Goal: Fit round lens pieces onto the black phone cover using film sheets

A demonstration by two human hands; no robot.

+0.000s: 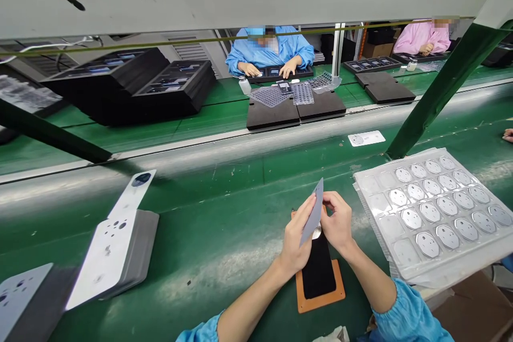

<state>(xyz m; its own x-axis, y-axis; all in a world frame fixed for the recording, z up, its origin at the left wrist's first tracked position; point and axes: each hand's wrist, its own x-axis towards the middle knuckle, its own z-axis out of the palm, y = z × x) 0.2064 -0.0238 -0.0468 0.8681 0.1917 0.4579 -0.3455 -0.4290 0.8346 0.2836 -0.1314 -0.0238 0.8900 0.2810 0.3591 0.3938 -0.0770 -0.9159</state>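
Above orange plate: left hand gripping grey panel; right hand partly hidden, grip unclear.

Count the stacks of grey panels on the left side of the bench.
2. One stack stands left of the left hand; another stack sits in the lower-left corner, cut off by the picture's edge. More may lie out of view there.

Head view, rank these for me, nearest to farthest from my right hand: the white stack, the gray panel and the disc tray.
From the right hand:
1. Gray panel: just to its left, held in the left hand.
2. Disc tray: off to the right.
3. White stack: well over to the left.
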